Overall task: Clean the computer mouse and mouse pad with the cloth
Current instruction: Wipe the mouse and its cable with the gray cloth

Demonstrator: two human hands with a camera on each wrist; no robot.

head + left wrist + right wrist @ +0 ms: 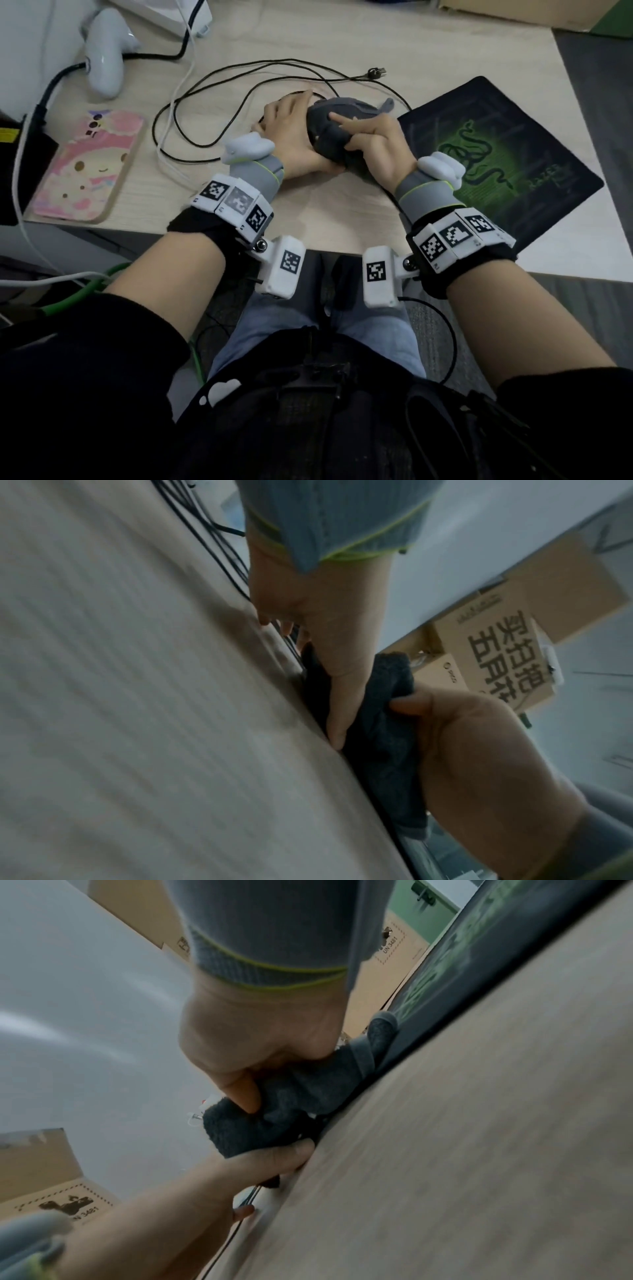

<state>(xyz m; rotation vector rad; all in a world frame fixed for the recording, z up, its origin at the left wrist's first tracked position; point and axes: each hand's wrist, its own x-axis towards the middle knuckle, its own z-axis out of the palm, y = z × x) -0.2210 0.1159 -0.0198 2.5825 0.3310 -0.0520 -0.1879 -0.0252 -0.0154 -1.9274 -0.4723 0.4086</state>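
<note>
A grey cloth (342, 113) is bundled over the computer mouse at the middle of the desk, so the mouse itself is almost wholly hidden. My left hand (291, 133) cups the covered mouse from the left, its thumb (339, 710) lying along the cloth (383, 737) and its fingertips down on the desk. My right hand (373, 144) grips the cloth (308, 1085) from the right, index finger stretched across the top. The black mouse pad (507, 147) with a green snake logo lies just right of both hands, with nothing on it.
The mouse's black cable (239, 89) loops over the desk behind the hands, ending in a loose USB plug (376, 72). A phone in a pink case (89, 168) and a white controller (106, 51) lie at the left. Cardboard boxes (496, 653) stand behind.
</note>
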